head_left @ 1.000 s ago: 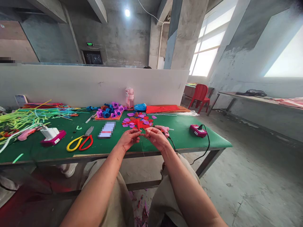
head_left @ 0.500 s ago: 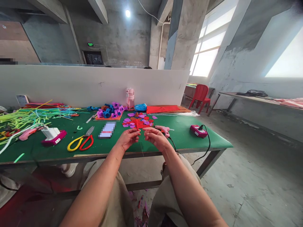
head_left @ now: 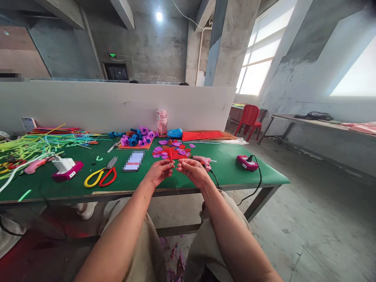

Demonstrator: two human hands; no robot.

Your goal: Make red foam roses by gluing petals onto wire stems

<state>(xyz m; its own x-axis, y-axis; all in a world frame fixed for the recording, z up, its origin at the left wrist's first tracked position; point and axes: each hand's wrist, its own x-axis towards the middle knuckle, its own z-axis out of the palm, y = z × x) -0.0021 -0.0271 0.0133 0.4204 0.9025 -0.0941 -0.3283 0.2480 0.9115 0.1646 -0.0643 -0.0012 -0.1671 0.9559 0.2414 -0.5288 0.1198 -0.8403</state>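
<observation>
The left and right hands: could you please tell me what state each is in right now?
Left hand: closed, pinching a small red piece.
Right hand: fingers closed together; whether it holds anything cannot be told.

Grey wall point(head_left: 164, 47) | lit lamp point(head_left: 159, 16) | red chair point(head_left: 248, 118) | bare floor point(head_left: 317, 203)

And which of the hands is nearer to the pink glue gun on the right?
Right. The right hand is close to the glue gun, on its left; the left hand is farther left, pinching a red piece.
</observation>
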